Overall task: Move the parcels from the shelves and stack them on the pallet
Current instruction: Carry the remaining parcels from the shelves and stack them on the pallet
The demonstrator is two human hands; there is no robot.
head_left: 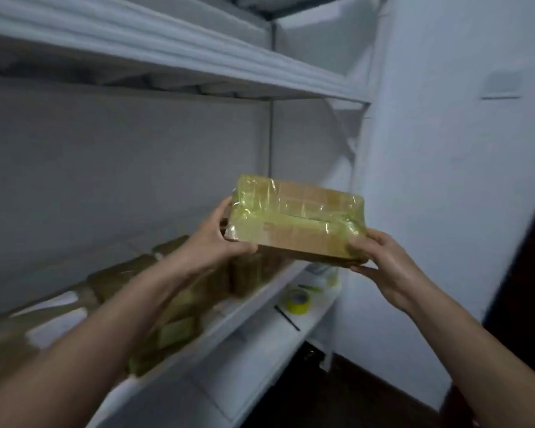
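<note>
Betw. L-hand fingers (223, 212), R-hand fingers (365, 269): parcel (297, 220).

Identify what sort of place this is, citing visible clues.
Probably a storeroom or packing room: white shelving, taped cardboard parcels lined up on one shelf, and a yellow tape roll on the shelf below.
</note>
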